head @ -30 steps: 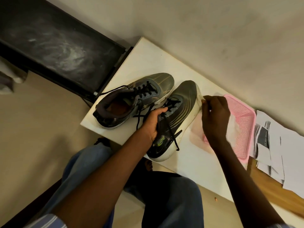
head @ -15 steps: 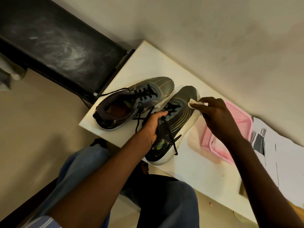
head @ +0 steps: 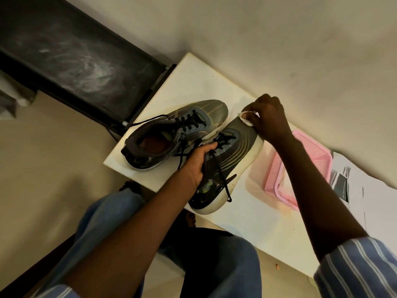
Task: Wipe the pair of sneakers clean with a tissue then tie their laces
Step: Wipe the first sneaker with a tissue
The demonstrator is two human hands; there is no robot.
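So from the head cam you're looking down at a white tabletop shoved up against a plain beige wall, with a dusty black bench-type thing off at 10 o'clock and pale tan floor under it. Two dark sneakers sit side by side on the table. The left hand has its fingers curled around the nearer sneaker at the lace area, loose black laces hanging over the side. The right hand pinches a small white tissue against that shoe's toe, about 1 o'clock. The other sneaker lies just beside it at 11. A pink plastic basket sits at 3 o'clock, with papers beyond it.
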